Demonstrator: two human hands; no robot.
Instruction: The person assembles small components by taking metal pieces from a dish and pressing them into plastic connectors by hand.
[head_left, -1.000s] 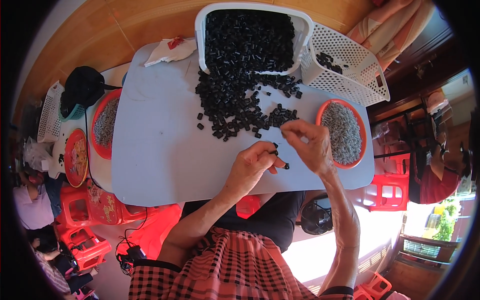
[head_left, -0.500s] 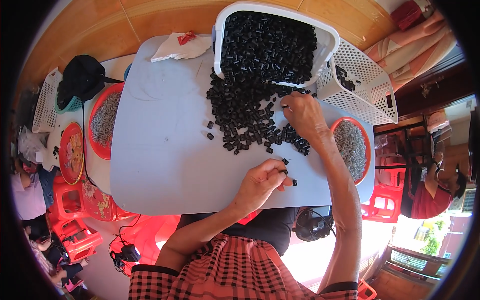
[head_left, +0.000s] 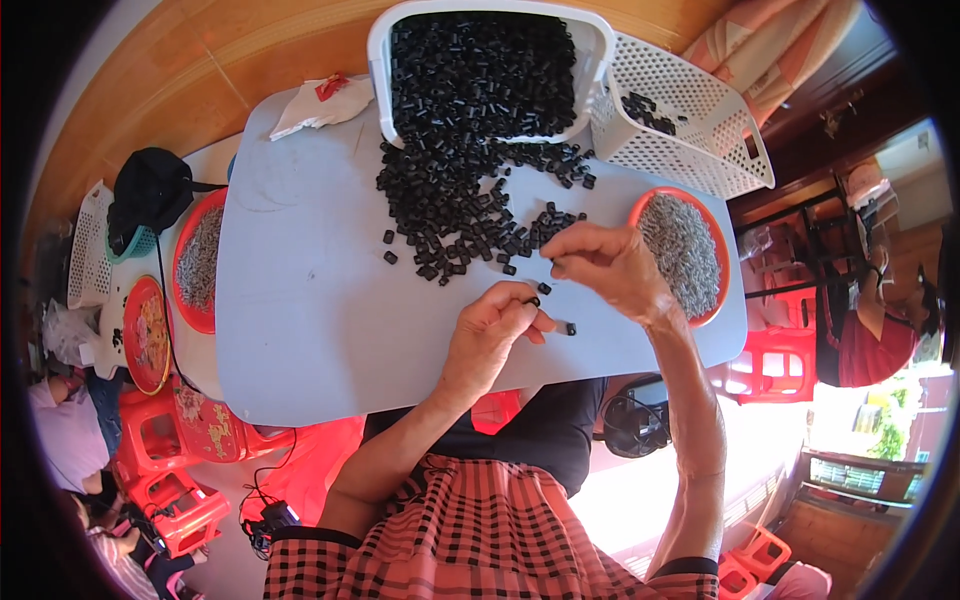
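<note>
My left hand (head_left: 487, 335) is closed over the near part of the table, with a small black plastic piece (head_left: 533, 301) pinched between thumb and forefinger. To its right, my right hand (head_left: 618, 268) hovers between the loose pieces and the red basin, thumb and fingertips pressed together. A dark speck shows at those fingertips, too small to name. Two single black pieces lie close to my hands, one black piece (head_left: 571, 328) right of the left fingertips. Beyond them spreads a heap of black pieces (head_left: 440, 205), spilling from a white tub (head_left: 380, 75) tipped on its side.
At right stands a red basin (head_left: 722, 285) of small greyish, shiny parts (head_left: 680, 250). Behind it, a white perforated basket (head_left: 700, 160) holds some black pieces. White paper (head_left: 322, 108) lies at the far left of the blue-grey table (head_left: 300, 330). Another red basin (head_left: 190, 310) sits further left.
My right hand has come back from the heap beside the basket, nearer to my left hand. The left hand keeps its pinch on the black piece. The whole view has shifted slightly.
</note>
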